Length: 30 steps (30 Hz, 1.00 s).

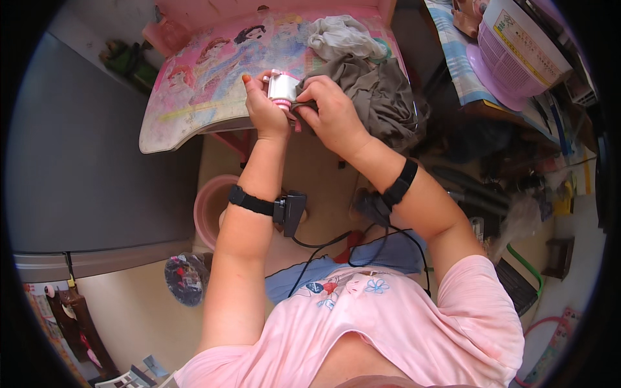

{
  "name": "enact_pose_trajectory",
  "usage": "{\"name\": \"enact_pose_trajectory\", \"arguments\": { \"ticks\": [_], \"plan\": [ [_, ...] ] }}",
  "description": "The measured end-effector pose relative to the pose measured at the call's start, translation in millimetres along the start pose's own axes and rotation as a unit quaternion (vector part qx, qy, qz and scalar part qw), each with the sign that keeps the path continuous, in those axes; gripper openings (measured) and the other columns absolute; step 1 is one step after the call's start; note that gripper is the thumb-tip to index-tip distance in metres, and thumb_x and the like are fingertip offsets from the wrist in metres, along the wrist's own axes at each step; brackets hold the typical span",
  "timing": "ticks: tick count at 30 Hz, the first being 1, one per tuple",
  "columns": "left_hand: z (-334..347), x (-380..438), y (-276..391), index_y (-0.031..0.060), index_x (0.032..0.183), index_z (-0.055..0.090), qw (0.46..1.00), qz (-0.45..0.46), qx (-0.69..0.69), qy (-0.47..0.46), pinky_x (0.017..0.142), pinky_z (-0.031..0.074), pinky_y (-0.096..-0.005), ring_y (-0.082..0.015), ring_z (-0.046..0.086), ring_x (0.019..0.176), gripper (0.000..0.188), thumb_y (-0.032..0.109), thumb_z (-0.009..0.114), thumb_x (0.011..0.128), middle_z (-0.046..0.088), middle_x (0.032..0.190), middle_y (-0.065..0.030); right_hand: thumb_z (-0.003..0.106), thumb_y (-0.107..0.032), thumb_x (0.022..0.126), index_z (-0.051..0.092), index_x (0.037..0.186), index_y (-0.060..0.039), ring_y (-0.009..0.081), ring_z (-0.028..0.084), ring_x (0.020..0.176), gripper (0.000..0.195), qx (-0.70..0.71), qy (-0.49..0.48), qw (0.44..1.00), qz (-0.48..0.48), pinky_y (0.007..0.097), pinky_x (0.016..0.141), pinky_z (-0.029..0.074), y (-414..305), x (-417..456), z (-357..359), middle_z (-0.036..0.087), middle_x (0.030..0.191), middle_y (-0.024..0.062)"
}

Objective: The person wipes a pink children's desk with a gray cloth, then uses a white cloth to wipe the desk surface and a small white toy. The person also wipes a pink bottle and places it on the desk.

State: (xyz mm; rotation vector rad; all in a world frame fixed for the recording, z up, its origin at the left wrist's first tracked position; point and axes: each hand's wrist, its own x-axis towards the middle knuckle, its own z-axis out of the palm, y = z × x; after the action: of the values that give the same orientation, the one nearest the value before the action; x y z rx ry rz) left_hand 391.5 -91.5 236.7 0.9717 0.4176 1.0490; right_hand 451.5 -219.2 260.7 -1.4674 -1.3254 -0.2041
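Cradled in my left hand is a small white-and-pink plastic device with a ridged pink ring at its lower end. My right hand pinches the edge of a grey-brown cloth between thumb and fingers, right against the device's right side. Whether the cloth edge enters the device is hidden by my fingers. The rest of the cloth lies bunched on the right of a pink table printed with cartoon figures, and hangs over its front edge. Behind it sits a crumpled white cloth.
A pink bucket stands on the floor under my left forearm. Black cables run across my lap from the arm straps. To the right, a side table with a checked cloth bears a lilac basket. A grey cabinet-like surface rises at left.
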Motion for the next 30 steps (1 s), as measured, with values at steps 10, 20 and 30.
{"name": "enact_pose_trajectory", "arguments": {
  "ticks": [10,20,30],
  "plan": [
    [10,-8,1,-0.0001,0.1,0.059,0.998,0.04,0.037,0.037,0.073,0.05,-0.0312,-0.0193,0.062,0.08,0.057,0.048,0.028,0.106,0.063,0.092,-0.0098,0.07,0.002,0.074,0.054,0.09,-0.0035,0.0357,0.057,0.092,0.023,-0.069,-0.023,0.997,-0.004,0.0413,0.079,0.048,-6,-3,-6,0.055,0.094,0.0138],
    [3,-3,4,0.0006,0.103,0.059,1.0,0.004,0.006,0.025,0.076,0.05,-0.0314,-0.0192,0.062,0.083,0.058,0.051,0.029,0.105,0.063,0.094,-0.0099,0.066,0.002,0.075,0.055,0.088,-0.0044,0.0379,0.058,0.09,0.019,-0.126,-0.095,0.987,0.031,0.0446,0.079,0.049,17,-3,-18,0.057,0.092,0.0154],
    [10,-13,12,0.0007,0.106,0.058,0.999,-0.016,0.033,-0.007,0.074,0.049,-0.0292,-0.0165,0.061,0.081,0.06,0.052,0.026,0.105,0.064,0.093,-0.0093,0.067,-0.003,0.078,0.062,0.095,-0.001,0.0361,0.062,0.092,0.018,0.011,0.012,0.997,0.077,0.0406,0.082,0.051,11,9,-6,0.064,0.093,0.0161]
  ]
}}
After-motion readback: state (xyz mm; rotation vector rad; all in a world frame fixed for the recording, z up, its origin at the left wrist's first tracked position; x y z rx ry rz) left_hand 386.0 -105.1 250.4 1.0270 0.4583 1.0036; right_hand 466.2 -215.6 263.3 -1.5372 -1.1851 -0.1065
